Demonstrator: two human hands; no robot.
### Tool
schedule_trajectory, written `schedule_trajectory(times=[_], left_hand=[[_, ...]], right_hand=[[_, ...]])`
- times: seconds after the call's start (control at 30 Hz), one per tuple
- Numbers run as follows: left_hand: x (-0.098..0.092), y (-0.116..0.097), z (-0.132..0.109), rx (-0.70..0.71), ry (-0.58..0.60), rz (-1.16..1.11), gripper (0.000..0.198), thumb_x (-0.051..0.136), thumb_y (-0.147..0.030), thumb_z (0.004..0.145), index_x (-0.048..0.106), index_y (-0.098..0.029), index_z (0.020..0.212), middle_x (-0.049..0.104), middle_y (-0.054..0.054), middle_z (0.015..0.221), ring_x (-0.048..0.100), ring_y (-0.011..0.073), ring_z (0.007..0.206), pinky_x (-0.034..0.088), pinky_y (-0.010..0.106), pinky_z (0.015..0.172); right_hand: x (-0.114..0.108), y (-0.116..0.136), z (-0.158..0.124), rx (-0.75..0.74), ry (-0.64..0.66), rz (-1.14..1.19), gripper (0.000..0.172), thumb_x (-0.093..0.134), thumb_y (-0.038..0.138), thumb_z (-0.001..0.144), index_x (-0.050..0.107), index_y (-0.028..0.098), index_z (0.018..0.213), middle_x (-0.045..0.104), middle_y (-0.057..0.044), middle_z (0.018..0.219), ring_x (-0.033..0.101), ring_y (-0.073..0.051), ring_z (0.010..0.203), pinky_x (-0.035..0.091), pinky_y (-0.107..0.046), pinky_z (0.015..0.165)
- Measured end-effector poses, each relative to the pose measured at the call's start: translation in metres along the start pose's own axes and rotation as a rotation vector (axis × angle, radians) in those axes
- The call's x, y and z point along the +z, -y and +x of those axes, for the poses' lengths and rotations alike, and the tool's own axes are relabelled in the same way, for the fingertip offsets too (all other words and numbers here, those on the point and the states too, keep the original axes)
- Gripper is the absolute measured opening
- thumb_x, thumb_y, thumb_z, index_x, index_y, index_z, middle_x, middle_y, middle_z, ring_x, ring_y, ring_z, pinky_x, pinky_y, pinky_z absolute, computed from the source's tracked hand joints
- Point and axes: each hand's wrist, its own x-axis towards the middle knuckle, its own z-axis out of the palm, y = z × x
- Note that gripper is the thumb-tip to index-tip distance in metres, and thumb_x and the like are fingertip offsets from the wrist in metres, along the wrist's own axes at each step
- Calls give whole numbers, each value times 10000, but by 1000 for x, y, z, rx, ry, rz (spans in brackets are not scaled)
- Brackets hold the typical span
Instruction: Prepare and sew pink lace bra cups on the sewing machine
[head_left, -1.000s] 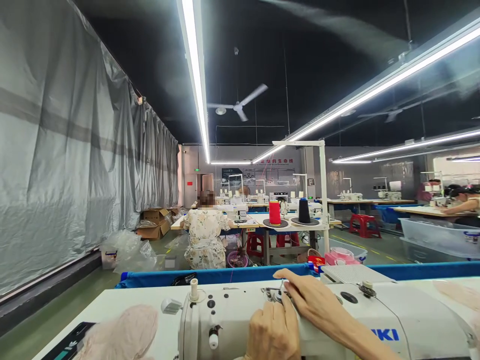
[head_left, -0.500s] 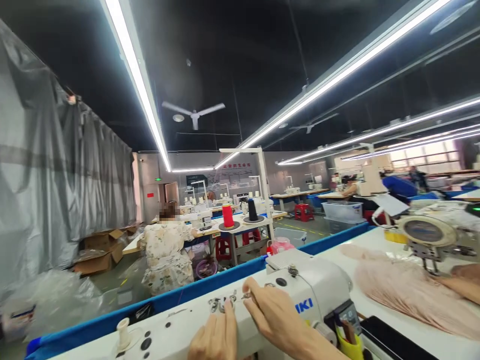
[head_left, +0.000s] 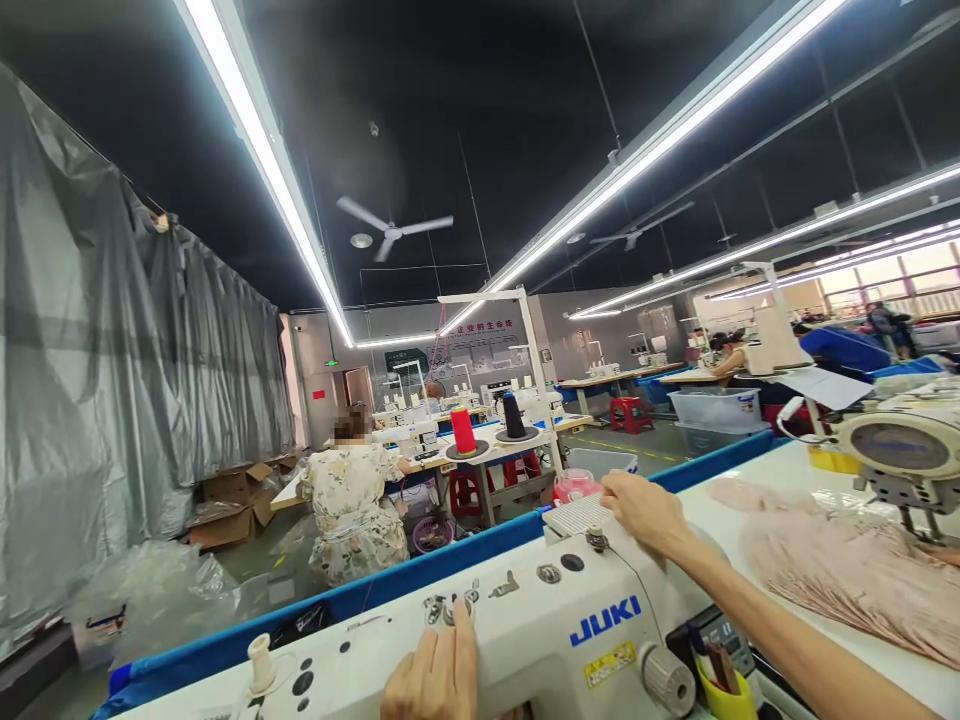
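A white sewing machine (head_left: 525, 640) with blue JUKI lettering stretches across the front. My left hand (head_left: 431, 675) is over its near top edge, fingers close together, with the index fingertip at the metal thread guides (head_left: 450, 605). The thumb is hidden, and anything held there is too small to make out. Over the machine's right end, by the ribbed cover (head_left: 574, 515), my right hand (head_left: 645, 512) is closed with its fingertips drawn together. What it pinches, if anything, does not show. A red thread cone (head_left: 463, 432) and a black thread cone (head_left: 513, 416) stand beyond the machine.
On the right table lies pale pink pleated fabric (head_left: 832, 560) beside another machine head (head_left: 900, 450). A yellow holder with pens (head_left: 724, 690) stands near the handwheel (head_left: 667, 680). A blue cloth trough (head_left: 352, 595) runs along the far edge. A co-worker (head_left: 356, 505) sits ahead.
My right hand has moved right and away from me, from the metal guides to the machine's right end. My left hand stays at the thread guides. The view has shifted slightly right.
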Motion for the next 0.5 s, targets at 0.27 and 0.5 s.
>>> schedule_trajectory(times=[0.27,0.5], left_hand=[[-9,1,8,20,50,-44,500,323,-422,954,539,11,1081,574,35,634,558,128,518,388,243,455],[-22,1,17,-31,148,-136,392,391,-329,916,526,4,1075,549,23,606,551,157,518,380,254,443]], right_hand=[[-5,-27,-43,58,-107,23,244,441,308,979,554,149,1125,610,-107,1131,634,-213,911,525,-393,755],[69,-1,-209,-365,222,217,124,612,267,794,579,257,674,683,15,762,664,-153,674,521,-209,606]])
